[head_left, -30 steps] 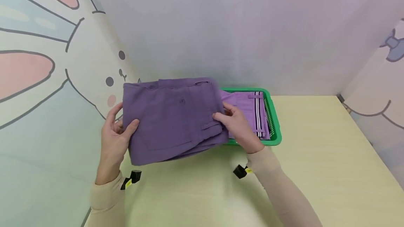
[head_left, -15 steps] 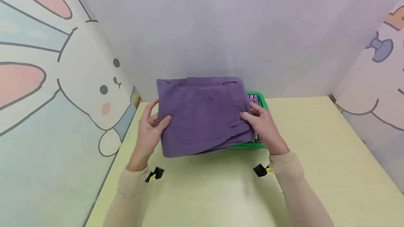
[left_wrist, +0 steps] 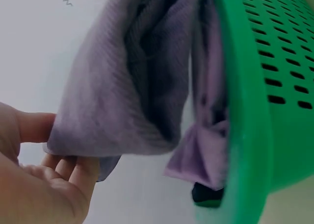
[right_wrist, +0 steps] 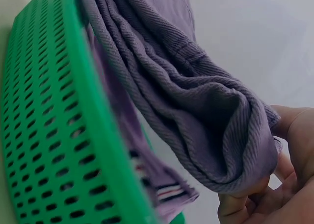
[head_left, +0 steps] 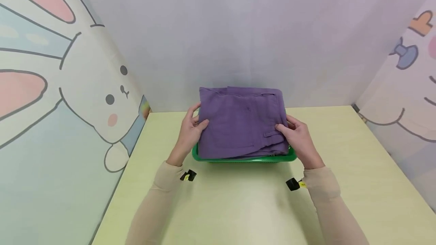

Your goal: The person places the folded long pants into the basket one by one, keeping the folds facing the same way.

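Observation:
A folded pair of dark purple pants (head_left: pixel 238 124) lies flat over a green plastic basket (head_left: pixel 245 159) in the head view. My left hand (head_left: pixel 190 131) pinches its left edge, thumb on top and fingers beneath. At the opposite edge, my right hand (head_left: pixel 299 137) grips it the same way. In the left wrist view, the thick folded layers of the pants (left_wrist: pixel 113 87) hang beside the basket's rim. Under them, lighter purple clothing with striped trim (right_wrist: pixel 167 189) sits inside the basket, seen in the right wrist view; from the head it is covered by the pants.
The basket stands on a pale yellow table (head_left: pixel 238 203), near the grey back wall (head_left: pixel 218 41). Cartoon-printed panels (head_left: pixel 85 97) flank the table on both sides. A small black camera mount (head_left: pixel 293 184) sticks out from my right wrist, and another (head_left: pixel 188 175) from my left.
Both hands have carried the folded pants rightward until they lie over the basket, hiding the lighter clothing there from the head view. The grip on both edges is unchanged.

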A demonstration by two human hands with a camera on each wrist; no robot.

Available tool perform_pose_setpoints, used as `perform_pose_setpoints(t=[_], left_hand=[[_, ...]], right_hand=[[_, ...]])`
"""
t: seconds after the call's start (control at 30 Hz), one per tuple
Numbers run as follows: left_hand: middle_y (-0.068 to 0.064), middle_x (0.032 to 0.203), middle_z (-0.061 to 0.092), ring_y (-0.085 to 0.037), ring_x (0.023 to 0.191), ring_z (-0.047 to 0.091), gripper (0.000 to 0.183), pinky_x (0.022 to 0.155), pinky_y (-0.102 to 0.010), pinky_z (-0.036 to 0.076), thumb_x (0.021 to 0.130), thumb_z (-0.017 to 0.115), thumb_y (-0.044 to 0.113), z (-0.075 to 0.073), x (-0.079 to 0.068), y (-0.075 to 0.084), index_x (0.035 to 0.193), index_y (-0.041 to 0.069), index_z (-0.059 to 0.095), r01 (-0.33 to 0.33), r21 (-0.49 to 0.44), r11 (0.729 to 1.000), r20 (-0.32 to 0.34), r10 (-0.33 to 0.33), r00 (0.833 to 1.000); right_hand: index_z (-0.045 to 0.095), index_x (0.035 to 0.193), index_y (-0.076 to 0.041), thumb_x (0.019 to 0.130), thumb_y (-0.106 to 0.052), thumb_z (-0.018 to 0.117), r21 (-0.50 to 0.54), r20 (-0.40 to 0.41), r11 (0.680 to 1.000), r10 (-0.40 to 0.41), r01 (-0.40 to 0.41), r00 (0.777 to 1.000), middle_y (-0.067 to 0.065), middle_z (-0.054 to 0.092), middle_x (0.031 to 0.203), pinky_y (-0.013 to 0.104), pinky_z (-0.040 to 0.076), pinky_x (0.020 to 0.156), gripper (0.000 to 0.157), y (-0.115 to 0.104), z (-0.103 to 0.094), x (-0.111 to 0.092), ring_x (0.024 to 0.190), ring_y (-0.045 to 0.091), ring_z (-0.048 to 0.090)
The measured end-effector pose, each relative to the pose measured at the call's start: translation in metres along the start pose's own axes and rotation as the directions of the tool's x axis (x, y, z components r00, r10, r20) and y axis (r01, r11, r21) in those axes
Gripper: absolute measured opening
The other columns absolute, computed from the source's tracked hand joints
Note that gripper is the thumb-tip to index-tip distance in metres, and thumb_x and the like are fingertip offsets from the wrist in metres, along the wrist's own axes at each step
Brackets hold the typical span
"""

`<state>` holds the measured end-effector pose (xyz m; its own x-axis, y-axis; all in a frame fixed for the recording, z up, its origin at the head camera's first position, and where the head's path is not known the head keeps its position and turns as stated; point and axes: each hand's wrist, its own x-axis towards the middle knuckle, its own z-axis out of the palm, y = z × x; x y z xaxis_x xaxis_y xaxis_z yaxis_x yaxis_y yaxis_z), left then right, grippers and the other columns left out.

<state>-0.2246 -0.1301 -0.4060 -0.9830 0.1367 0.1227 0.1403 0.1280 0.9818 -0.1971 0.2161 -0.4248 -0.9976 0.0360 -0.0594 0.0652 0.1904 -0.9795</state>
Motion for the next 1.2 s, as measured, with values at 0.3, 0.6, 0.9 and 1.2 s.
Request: perform_pose_setpoints(t=[0.3,0.6,0.9,1.2], left_hand=[[-0.026,0.149,0.062,-0.044,0.125,0.068,0.063,0.104,-0.056,0.056,0.109,0.055,0.004,0.009,0.025,-0.029,0.167,0.016,0.034,0.098,0.078,0.992,0.016,-0.100,0.995],[-0.029,0.147,0.063,-0.043,0.128,0.068,0.058,0.105,-0.058,0.056,0.108,0.055,0.010,0.007,0.027,-0.046,0.164,0.008,0.037,0.127,0.340,0.932,-0.016,-0.129,0.992],[-0.024,0.134,0.072,-0.040,0.112,0.074,0.053,0.094,-0.053,0.061,0.109,0.053,0.017,0.007,0.027,-0.053,0.159,0.003,0.043,0.112,0.582,0.806,-0.073,-0.085,0.994],[-0.022,0.159,0.053,-0.042,0.140,0.057,0.056,0.108,-0.058,0.053,0.112,0.050,0.025,0.015,0.028,-0.039,0.163,0.005,0.040,-0.069,0.810,0.582,0.007,0.108,0.994]], right_hand=[[0.043,0.163,-0.006,0.105,-0.021,0.065,-0.137,-0.031,0.989,0.048,-0.051,0.998,0.029,0.058,0.151,0.016,0.056,0.083,0.064,0.024,0.002,0.012,0.114,0.018,0.070],[0.050,0.155,0.003,0.101,-0.021,0.066,-0.413,-0.132,0.911,-0.056,-0.004,0.990,0.034,0.066,0.137,0.057,0.056,0.102,0.061,0.027,0.010,0.011,0.125,0.047,0.068],[0.042,0.156,0.003,0.100,-0.029,0.067,-0.665,-0.224,0.744,-0.126,-0.057,0.966,0.028,0.075,0.120,0.050,0.054,0.062,0.069,0.022,0.020,0.006,0.086,0.047,0.073],[0.061,0.146,0.003,0.110,-0.018,0.053,-0.801,-0.003,0.526,-0.483,0.287,0.876,0.031,0.051,0.157,0.070,0.051,0.103,0.041,0.015,0.027,0.021,0.141,0.053,0.051]])
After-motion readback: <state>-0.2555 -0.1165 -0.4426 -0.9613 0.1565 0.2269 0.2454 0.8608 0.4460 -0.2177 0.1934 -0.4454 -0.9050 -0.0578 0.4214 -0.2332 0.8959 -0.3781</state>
